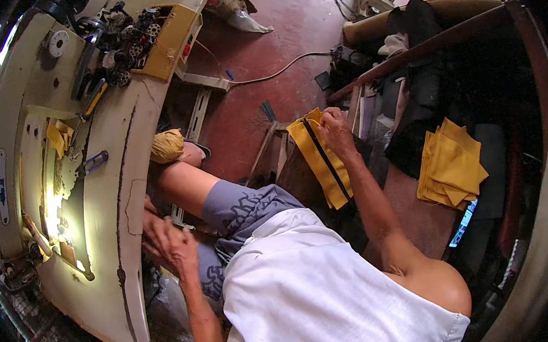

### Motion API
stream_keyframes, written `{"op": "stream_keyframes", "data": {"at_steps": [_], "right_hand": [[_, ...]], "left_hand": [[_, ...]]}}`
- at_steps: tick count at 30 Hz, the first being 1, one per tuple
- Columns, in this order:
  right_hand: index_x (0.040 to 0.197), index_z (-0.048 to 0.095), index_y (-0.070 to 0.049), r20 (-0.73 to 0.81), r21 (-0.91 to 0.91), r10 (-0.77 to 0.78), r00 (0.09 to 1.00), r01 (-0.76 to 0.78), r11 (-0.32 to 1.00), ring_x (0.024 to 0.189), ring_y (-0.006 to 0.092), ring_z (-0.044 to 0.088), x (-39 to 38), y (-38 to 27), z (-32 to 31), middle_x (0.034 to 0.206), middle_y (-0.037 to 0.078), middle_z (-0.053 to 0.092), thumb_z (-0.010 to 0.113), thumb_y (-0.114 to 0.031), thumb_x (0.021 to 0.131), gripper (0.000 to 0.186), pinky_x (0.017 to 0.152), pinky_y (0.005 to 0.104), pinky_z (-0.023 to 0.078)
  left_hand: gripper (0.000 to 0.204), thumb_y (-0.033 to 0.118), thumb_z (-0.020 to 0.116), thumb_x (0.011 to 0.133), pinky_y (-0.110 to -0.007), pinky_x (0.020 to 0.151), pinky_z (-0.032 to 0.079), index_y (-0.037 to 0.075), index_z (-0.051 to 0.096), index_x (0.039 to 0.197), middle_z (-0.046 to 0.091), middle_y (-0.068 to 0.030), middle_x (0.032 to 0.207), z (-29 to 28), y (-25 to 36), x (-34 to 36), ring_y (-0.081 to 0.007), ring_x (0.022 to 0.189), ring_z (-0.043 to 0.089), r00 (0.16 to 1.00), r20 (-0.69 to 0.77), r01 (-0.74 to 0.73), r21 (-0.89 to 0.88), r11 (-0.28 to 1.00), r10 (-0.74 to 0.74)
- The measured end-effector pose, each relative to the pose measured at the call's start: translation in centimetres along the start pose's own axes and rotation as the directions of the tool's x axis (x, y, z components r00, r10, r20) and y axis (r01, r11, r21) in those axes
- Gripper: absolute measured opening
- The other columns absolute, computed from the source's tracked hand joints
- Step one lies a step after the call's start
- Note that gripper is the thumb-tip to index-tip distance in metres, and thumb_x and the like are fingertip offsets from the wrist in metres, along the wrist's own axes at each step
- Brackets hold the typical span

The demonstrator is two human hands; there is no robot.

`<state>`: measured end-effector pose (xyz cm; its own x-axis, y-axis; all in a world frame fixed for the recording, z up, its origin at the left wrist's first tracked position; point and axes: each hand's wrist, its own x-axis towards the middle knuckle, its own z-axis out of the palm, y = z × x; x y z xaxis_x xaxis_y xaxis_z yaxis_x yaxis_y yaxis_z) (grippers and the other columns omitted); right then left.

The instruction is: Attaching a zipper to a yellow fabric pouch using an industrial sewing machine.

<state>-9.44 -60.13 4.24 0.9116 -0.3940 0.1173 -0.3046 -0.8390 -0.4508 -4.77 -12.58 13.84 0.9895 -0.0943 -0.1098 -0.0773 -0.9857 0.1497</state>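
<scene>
My right hand (pixel 337 129) pinches the top corner of a long yellow fabric piece (pixel 309 143) with a black zipper (pixel 325 157) running down its length. The piece slopes down beside my right forearm. My left hand (pixel 175 246) is near my knee, close to the front edge of the sewing machine table (pixel 116 263). Its fingers are stretched out and it holds nothing; part of them is dim beside the table edge. To my right lies a loose stack of yellow fabric pieces (pixel 450 163).
At left, the sewing machine (pixel 10 168) has a bright lamp and yellow scraps (pixel 59 136). A tray of bobbins and small parts (pixel 158 41) stands at the table's far end. A phone (pixel 464 223) lies by the stack. Dark rolls (pixel 426 60) and a cable (pixel 278 73) are farther off.
</scene>
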Motion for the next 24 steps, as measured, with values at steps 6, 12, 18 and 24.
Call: {"op": "stream_keyframes", "data": {"at_steps": [6,12,18,24], "right_hand": [[0.1,0.059,-0.004,0.658,0.4,-0.115,0.744,-0.216,0.891,0.089,0.0184,0.065,1.0,-9.7,-8.8,0.097,0.007,0.067,0.071,-0.005,0.082,0.022,0.074,0.0358,0.053],[0.105,0.055,-0.005,0.566,0.684,-0.588,0.578,0.069,0.726,0.087,0.0338,0.068,2.0,-23.8,-12.5,0.097,0.014,0.069,0.072,-0.021,0.084,0.032,0.076,0.0427,0.053],[0.109,0.06,-0.009,0.466,0.595,-0.655,0.595,0.337,0.73,0.105,0.0327,0.059,4.5,-23.3,-7.4,0.1,0.011,0.066,0.072,-0.021,0.083,0.031,0.101,0.0429,0.041],[0.103,0.065,-0.01,-0.333,0.285,-0.785,0.523,0.849,0.445,0.12,0.0281,0.054,6.4,-38.4,-10.1,0.098,0.005,0.064,0.066,-0.013,0.073,0.03,0.114,0.0595,0.023]], "left_hand": [[0.063,0.019,0.073,0.08,-0.048,0.115,0.027,0.0,0.049,0.135,0.04,-0.0203,0.147,-5.0,11.4,1.5,-0.0396,0.138,0.034,0.858,0.108,-0.37,-0.546,0.751,0.502],[0.036,0.013,0.068,0.086,-0.039,0.081,0.053,0.001,0.06,0.119,0.07,-0.0153,0.101,-10.8,12.3,2.2,-0.0305,0.091,0.068,0.777,0.268,-0.328,-0.601,0.729,0.569],[0.014,0.004,0.064,0.088,-0.029,0.071,0.05,-0.004,0.067,0.099,0.068,-0.0097,0.082,-15.4,3.7,0.2,-0.0151,0.076,0.063,0.943,-0.016,-0.185,-0.854,0.486,0.331],[0.028,0.018,0.066,0.094,-0.032,0.084,0.049,-0.002,0.065,0.113,0.068,-0.0055,0.103,-10.4,-3.6,-8.8,-0.0175,0.093,0.064,0.844,-0.313,-0.196,-0.936,0.293,-0.435]]}}
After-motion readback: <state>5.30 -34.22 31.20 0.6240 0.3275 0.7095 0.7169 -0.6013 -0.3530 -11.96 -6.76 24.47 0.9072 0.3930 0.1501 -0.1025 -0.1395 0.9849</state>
